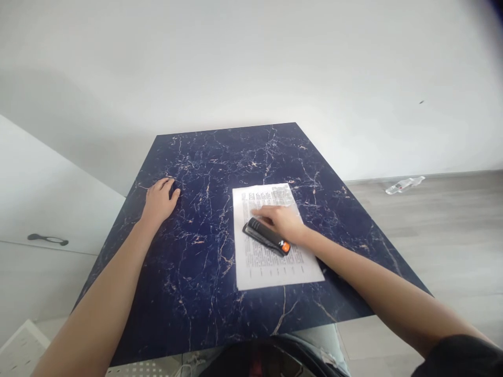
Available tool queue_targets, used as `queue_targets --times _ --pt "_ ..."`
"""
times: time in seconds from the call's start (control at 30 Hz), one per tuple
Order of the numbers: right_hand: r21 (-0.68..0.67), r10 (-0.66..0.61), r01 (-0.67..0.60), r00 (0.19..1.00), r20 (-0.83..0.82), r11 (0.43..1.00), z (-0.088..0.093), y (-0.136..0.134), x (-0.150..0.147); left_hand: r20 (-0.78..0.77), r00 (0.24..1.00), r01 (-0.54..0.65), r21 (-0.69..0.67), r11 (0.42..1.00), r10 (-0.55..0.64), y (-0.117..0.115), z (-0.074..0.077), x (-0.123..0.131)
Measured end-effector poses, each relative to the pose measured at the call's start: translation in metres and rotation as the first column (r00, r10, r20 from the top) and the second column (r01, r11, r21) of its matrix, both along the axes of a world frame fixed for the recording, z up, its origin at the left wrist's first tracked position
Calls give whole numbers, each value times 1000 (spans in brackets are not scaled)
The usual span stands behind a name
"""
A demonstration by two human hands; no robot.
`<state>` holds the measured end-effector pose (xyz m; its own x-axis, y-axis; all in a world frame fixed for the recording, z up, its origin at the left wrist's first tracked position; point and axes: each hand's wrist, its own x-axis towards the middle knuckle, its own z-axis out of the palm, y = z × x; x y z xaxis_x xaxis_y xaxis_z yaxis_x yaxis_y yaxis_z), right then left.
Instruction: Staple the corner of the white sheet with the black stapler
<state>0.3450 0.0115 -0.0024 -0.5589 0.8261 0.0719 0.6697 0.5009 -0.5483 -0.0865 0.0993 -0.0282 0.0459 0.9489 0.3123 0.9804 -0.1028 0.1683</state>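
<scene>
Printed sheets of paper (251, 272) lie on the dark blue marble-patterned table (188, 293), right of its middle. A black stapler (265, 238) with an orange mark at one end rests slantwise on the paper. My right hand (283, 221) is on the paper just beyond the stapler, against or very close to it, fingers stretched to the left; its thumb is hidden. Near the table's left edge my left hand (160, 199) rests on the surface, holding nothing, with the thumb apart from the fingers.
A white wall (236, 63) stands behind the table. On the left is a white cabinet (47, 199) with a dark handle (47, 240). A clear plastic item (404, 185) lies on the grey wood floor (424, 225) at right. A white perforated piece (23, 348) shows at lower left.
</scene>
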Motion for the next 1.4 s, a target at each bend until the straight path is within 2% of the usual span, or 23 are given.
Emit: queue_targets --times 0.1,0.2,0.43,0.7,1.03,1.4 --pt "30 71 -71 997 -2 997 3 -17 -21 7 1000 -7 -2 1000 7 -1 4 6" --pt "36 75 -75 997 -1 997 3 -23 -29 11 1000 -9 -7 1000 9 -1 6 8" --pt "3 88 -88 995 -35 996 3 -16 -23 11 1000 10 -4 1000 -10 1 2 4" --pt "53 114 -115 993 15 992 1 -15 -21 8 1000 15 8 1000 -16 1 -1 3" --pt "-30 95 -97 995 -37 995 6 -9 -14 44 999 1 -2 1000 -1 0 -1 3" --pt "-47 136 -138 990 -41 989 6 -6 -9 20 999 -47 -14 999 47 -1 -2 2"
